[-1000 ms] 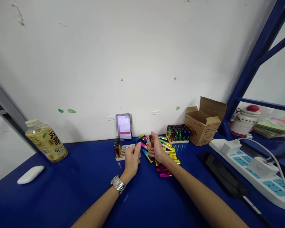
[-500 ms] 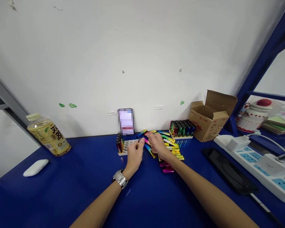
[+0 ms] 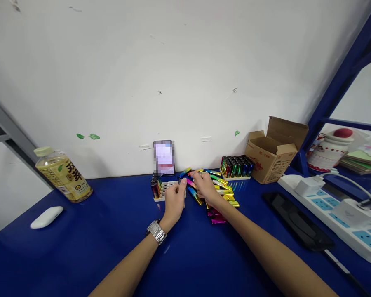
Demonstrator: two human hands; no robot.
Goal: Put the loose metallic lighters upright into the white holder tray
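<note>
My left hand (image 3: pixel 175 200), with a metal watch on its wrist, is pinched at the right side of a white slotted tray (image 3: pixel 159 199). A small dark-ended tube (image 3: pixel 183 180) shows at its fingertips. Several shiny dark-topped tubes (image 3: pixel 155 189) stand in the tray's left part; slots beside them are bare. My right hand (image 3: pixel 204 187) is closed just to the right, over a loose pile of shiny gold, blue and pink tubes (image 3: pixel 225 193). Its fingers hide what they grip, if anything.
A full tray of coloured tubes (image 3: pixel 236 167) stands at the back right beside an open cardboard box (image 3: pixel 270 159). A phone (image 3: pixel 164 159) leans on the wall. A bottle (image 3: pixel 63 175) and white case (image 3: pixel 47 217) lie left; a black phone (image 3: pixel 298 220) and power strip (image 3: pixel 334 212) lie right.
My left hand has shifted very slightly left, and its pinch stays near the tray. The right hand and the pile look nearly the same.
</note>
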